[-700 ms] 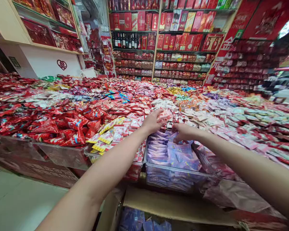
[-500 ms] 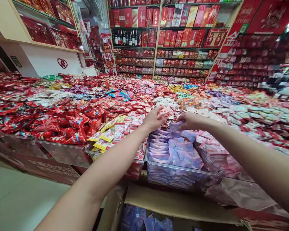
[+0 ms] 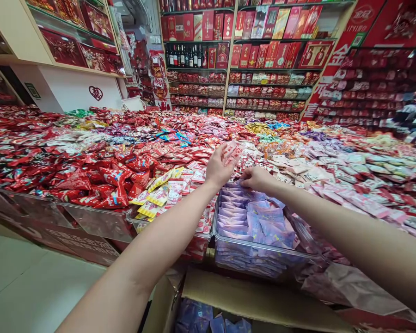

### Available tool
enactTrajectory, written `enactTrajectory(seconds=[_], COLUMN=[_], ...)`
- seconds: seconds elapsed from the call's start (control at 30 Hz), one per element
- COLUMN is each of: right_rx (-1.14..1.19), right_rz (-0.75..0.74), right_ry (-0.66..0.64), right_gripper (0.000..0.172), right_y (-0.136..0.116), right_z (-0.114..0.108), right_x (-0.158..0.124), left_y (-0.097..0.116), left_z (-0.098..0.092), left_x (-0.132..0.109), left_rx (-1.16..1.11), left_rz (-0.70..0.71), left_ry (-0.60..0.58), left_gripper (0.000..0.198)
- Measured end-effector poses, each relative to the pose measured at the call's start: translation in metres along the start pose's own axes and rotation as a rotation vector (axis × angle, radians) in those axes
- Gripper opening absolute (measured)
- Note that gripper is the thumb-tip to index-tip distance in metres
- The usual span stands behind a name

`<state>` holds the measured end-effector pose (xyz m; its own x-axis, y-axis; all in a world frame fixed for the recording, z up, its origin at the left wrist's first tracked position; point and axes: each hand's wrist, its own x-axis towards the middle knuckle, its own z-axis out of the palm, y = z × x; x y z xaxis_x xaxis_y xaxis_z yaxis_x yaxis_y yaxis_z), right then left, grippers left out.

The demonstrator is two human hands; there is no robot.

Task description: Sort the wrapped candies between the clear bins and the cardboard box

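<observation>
Evidently, the left hand (image 3: 220,169) and right hand (image 3: 258,179) are busy around the far edge of a clear plastic bin (image 3: 263,247).
Thumb and fingers of the left close on a pale pink plastic packet printed in red (image 3: 233,151), above or beyond the bin's far left corner; the right's fingertips are drawn together at the far edge against small, flat lilac plastic packets (image 3: 260,217), though I cannot tell whether they pinch one. Packets overlap in a row by the left edge and lie looser toward the right, so a sideways push could topple the row; anything sliding over the near edge might drop into the brown cardboard box (image 3: 256,293) below.
</observation>
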<state>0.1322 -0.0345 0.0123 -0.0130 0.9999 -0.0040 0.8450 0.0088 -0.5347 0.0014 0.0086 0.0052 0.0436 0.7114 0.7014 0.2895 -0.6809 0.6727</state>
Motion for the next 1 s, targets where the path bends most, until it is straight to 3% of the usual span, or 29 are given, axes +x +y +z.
enactTrajectory(seconds=[0.07,0.2,0.3,0.47,0.67,0.73,1.0], right_rx=[0.036,-0.236,-0.358,-0.515,-0.780,-0.799,-0.765], right_rz=[0.012,-0.088,-0.084,-0.073,-0.076,-0.108,-0.111], right_ry=[-0.017,-0.047,-0.087,0.004,-0.269,-0.304,-0.187], right_gripper=[0.017,0.019,0.026,0.027,0.025,0.026,0.016], right_y=[0.002,-0.002,-0.007,-0.009,-0.006,0.000,0.014], right_z=[0.008,0.009,-0.004,-0.028,-0.022,-0.018,-0.034], right_x=[0.001,0.001,0.001,0.001,-0.006,-0.008,-0.008], left_y=[0.001,0.001,-0.001,-0.005,-0.006,-0.006,-0.005], left_z=[0.000,0.001,0.001,0.001,0.001,0.001,0.001], left_x=[0.000,0.000,0.000,0.002,0.003,0.003,0.002], left_rx=[0.005,-0.009,-0.009,-0.029,-0.023,-0.028,0.001], left_rz=[0.002,-0.005,-0.010,0.018,0.026,0.032,0.039], left_ry=[0.004,0.003,0.007,0.041,0.083,0.078,0.067], left_gripper=[0.047,0.047,0.048,0.049,0.048,0.048,0.051])
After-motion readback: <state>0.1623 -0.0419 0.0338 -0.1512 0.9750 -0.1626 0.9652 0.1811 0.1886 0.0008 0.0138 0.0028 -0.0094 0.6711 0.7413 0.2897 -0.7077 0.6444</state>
